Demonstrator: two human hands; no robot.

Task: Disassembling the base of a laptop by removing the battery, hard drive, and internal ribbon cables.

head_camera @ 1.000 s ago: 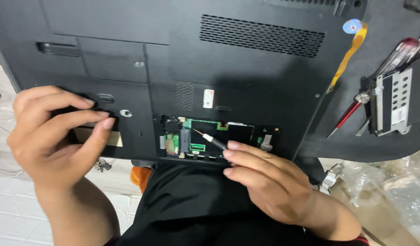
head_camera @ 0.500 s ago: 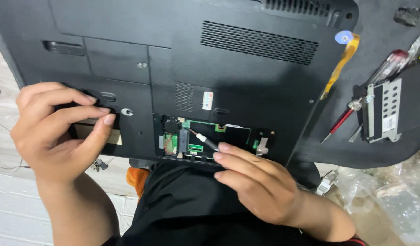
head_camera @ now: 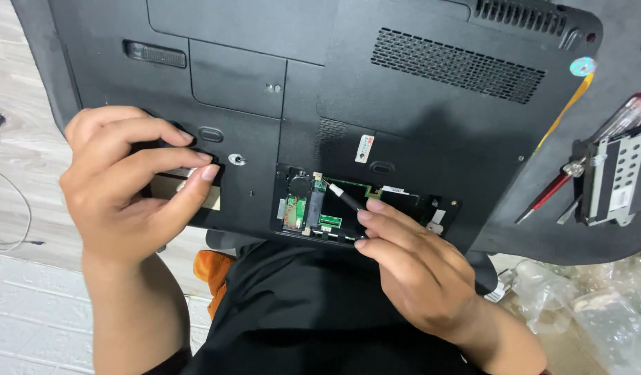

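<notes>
a black laptop (head_camera: pixel 404 104) lies upside down across the person's lap, its matte plastic base facing up, over a pale floor (head_camera: pixel 29 326) of whitish planks with a thin cable (head_camera: pixel 15 215) looping at the left. the base is smooth and hard, broken by rectangular panels, small screws and two grilles of fine slots (head_camera: pixel 456 66). near its front edge an open bay (head_camera: pixel 355 205) shows a green circuit board, a round black part and dark flat modules. the right hand (head_camera: pixel 418 271) rests at the bay's edge, fingers narrowed together around a slim tool (head_camera: pixel 345 198) with a white tip and black shaft, the tip pointing into the bay beside the green board. the left hand (head_camera: pixel 122 187) grips the left front edge of the base, thumb and fingers curled and pressed on the plastic next to a pale label, holding nothing loose. to the right, on a black surface, lie a red-handled screwdriver (head_camera: pixel 584 163) with a clear grip and a perforated metal bracket (head_camera: pixel 615 177), touching or just beside each other. crinkled clear plastic (head_camera: pixel 584 305) sits at the lower right, and an orange cloth (head_camera: pixel 211 267) shows under the laptop's edge, against black clothing.
</notes>
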